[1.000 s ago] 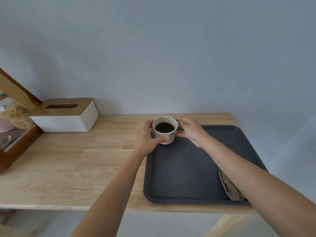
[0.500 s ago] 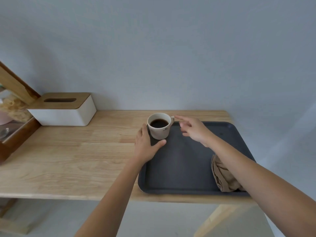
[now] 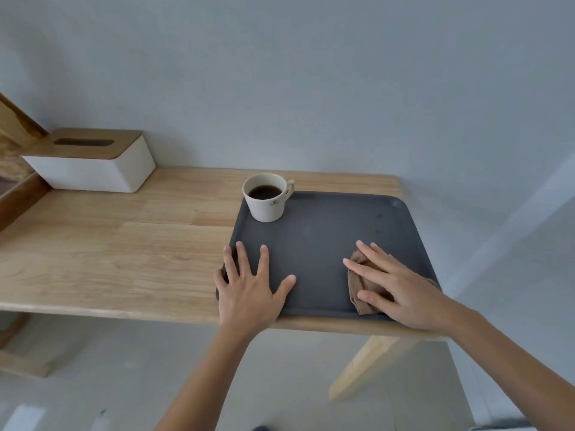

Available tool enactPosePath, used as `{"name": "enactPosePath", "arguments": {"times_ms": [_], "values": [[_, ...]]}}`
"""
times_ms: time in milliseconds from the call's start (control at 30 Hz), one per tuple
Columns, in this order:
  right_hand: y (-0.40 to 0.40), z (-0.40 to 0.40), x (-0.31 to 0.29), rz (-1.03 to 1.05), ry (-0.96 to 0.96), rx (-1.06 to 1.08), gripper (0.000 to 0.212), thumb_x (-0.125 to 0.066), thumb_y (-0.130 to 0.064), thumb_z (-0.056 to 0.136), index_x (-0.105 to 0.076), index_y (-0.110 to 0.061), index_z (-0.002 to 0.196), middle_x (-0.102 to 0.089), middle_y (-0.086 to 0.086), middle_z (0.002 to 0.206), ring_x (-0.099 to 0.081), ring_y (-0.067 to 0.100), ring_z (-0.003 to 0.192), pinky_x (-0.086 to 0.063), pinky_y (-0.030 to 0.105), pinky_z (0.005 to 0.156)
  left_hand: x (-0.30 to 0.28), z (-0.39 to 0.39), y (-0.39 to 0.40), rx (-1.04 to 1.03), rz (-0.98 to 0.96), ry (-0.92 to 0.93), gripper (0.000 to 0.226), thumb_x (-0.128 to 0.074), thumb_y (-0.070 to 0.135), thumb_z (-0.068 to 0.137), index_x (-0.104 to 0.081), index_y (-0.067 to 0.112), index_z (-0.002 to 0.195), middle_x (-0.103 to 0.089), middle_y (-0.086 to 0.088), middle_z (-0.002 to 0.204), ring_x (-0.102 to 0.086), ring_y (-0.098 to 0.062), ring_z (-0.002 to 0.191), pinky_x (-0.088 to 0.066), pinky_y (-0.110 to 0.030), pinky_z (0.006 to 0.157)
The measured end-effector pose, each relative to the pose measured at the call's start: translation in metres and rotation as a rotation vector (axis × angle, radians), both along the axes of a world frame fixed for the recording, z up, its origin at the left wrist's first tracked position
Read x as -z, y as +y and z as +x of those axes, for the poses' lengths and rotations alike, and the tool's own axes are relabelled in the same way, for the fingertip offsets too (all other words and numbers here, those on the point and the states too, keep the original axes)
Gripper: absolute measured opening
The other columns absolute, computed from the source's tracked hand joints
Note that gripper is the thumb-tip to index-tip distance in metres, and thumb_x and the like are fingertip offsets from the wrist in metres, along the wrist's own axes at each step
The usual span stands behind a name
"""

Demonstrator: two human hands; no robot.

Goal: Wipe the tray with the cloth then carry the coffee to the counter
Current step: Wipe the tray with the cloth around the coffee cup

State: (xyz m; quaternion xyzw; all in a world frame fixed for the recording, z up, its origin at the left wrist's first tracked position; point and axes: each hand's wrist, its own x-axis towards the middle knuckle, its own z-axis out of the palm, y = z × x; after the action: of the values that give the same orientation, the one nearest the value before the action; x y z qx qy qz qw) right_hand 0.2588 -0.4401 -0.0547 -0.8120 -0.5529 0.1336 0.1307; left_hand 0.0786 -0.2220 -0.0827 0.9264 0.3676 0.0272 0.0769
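A dark grey tray [image 3: 323, 241] lies on the right part of a light wooden table [image 3: 130, 244]. A white cup of black coffee [image 3: 267, 196] stands in the tray's far left corner, handle to the right, with no hand on it. My left hand [image 3: 249, 284] rests flat with spread fingers on the tray's near left corner. My right hand [image 3: 392, 284] lies with its fingers apart on top of a crumpled brown cloth [image 3: 357, 284] at the tray's near right edge; most of the cloth is hidden under the palm.
A white tissue box with a wooden lid [image 3: 90, 160] stands at the back left against the grey wall. A dark wooden frame [image 3: 15, 194] juts in at the far left. The table's right edge [image 3: 420, 241] runs just beyond the tray.
Both hands have left the cup and come back toward me. The left one now presses the tray's near left corner, the right one has settled on the cloth. The cup stays put.
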Motion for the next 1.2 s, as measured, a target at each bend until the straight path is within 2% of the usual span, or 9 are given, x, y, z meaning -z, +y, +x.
{"name": "enactPosePath", "arguments": {"times_ms": [133, 467, 633, 767, 900, 1033, 1200], "values": [[0.023, -0.005, 0.005, -0.016, -0.044, -0.024, 0.066, -0.019, -0.07, 0.084, -0.017, -0.048, 0.147, 0.013, -0.016, 0.16, 0.017, 0.005, 0.146, -0.021, 0.033, 0.114, 0.003, -0.001, 0.0, 0.023, -0.003, 0.039, 0.081, -0.009, 0.076, 0.082, -0.003, 0.034, 0.151, 0.003, -0.017, 0.161, 0.013, -0.037, 0.146, -0.01, -0.054, 0.113], [0.155, 0.043, 0.013, -0.05, -0.093, 0.045, 0.057, -0.026, -0.054, 0.097, -0.017, -0.036, 0.15, 0.008, 0.0, 0.163, 0.012, 0.018, 0.149, -0.012, 0.044, 0.119, 0.009, 0.0, 0.002, 0.048, -0.027, 0.036, 0.081, -0.003, 0.076, 0.08, 0.004, 0.036, 0.15, 0.009, -0.016, 0.161, 0.02, -0.038, 0.145, -0.007, -0.054, 0.114], [0.192, 0.06, 0.015, -0.031, -0.155, 0.141, 0.057, -0.023, -0.051, 0.099, -0.02, -0.029, 0.151, 0.001, 0.006, 0.163, 0.004, 0.025, 0.15, -0.017, 0.047, 0.119, 0.011, 0.0, 0.003, 0.022, -0.035, 0.018, 0.08, -0.002, 0.076, 0.08, 0.004, 0.036, 0.149, 0.008, -0.015, 0.161, 0.019, -0.037, 0.145, -0.006, -0.053, 0.114], [0.173, 0.04, 0.016, -0.036, -0.148, 0.161, 0.057, -0.021, -0.053, 0.098, -0.013, -0.034, 0.151, 0.006, -0.001, 0.163, 0.006, 0.018, 0.15, -0.029, 0.045, 0.113, 0.01, 0.0, 0.002, -0.001, -0.031, 0.028, 0.08, -0.004, 0.076, 0.081, 0.004, 0.036, 0.15, 0.008, -0.014, 0.161, 0.019, -0.036, 0.145, -0.008, -0.053, 0.113], [0.107, 0.005, 0.018, -0.011, -0.173, 0.068, 0.071, -0.009, -0.071, 0.086, -0.006, -0.04, 0.15, 0.013, -0.011, 0.162, 0.011, 0.008, 0.148, -0.038, 0.038, 0.106, 0.009, 0.0, 0.002, -0.002, -0.031, 0.051, 0.079, -0.004, 0.076, 0.082, 0.006, 0.036, 0.15, 0.008, -0.014, 0.162, 0.019, -0.037, 0.146, -0.009, -0.052, 0.113], [0.059, -0.003, 0.016, 0.015, -0.197, 0.077, 0.076, -0.009, -0.076, 0.083, -0.008, -0.04, 0.15, 0.01, -0.011, 0.162, 0.007, 0.006, 0.148, -0.037, 0.034, 0.107, 0.007, -0.001, 0.002, 0.011, -0.019, 0.052, 0.078, -0.006, 0.075, 0.082, 0.004, 0.037, 0.15, 0.006, -0.015, 0.162, 0.017, -0.037, 0.146, -0.009, -0.052, 0.114], [0.08, 0.028, 0.017, -0.027, -0.186, 0.235, 0.068, -0.02, -0.062, 0.092, -0.013, -0.03, 0.152, 0.007, -0.002, 0.163, 0.007, 0.015, 0.149, -0.023, 0.038, 0.115, 0.007, 0.0, 0.003, 0.021, -0.023, 0.045, 0.079, -0.006, 0.076, 0.081, 0.003, 0.038, 0.15, 0.005, -0.014, 0.162, 0.017, -0.036, 0.146, -0.007, -0.051, 0.115]]}}
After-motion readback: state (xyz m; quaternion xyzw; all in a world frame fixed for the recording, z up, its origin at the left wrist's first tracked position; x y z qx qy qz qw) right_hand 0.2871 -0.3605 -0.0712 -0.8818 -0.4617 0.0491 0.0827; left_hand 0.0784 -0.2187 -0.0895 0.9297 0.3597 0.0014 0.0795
